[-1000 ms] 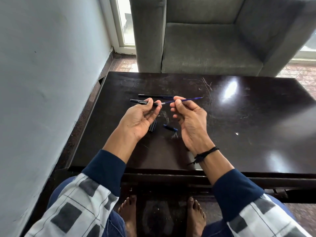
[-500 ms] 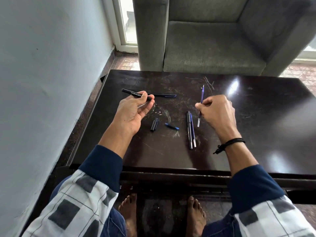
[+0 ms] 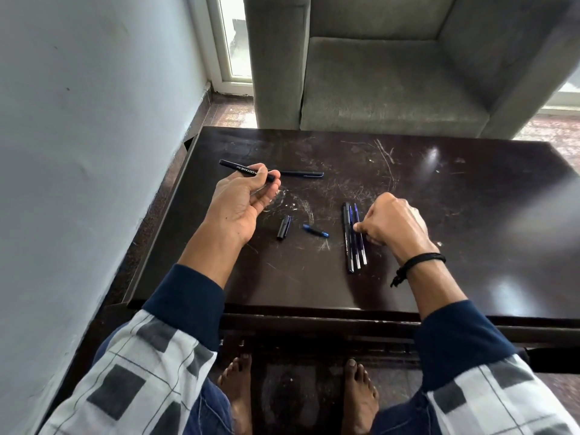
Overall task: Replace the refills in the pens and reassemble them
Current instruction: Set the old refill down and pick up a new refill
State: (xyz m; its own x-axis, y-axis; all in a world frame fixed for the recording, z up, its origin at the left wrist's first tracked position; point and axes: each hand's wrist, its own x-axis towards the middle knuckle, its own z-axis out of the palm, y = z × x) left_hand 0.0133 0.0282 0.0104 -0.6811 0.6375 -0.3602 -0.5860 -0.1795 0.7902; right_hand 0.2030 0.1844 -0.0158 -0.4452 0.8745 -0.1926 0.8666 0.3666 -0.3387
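Two hands at work. Left fingers curl with the thumb round a black pen barrel with white print. It is held roughly level above the worktop, its far end toward the wall. Right fingers are curled tight, tips pressed together on the outer refill. This looks like a pinch, though the knuckles hide the contact itself. That refill lies on the worktop just beside a second refill, which lies beside a black pen; all three are parallel. Left hand palm up; right hand knuckles up, black cord at the wrist. Between the hands lie a short black cap and a small blue piece, apart from each other. Behind the left hand another dark pen lies crosswise. Grey armchair beyond the worktop.
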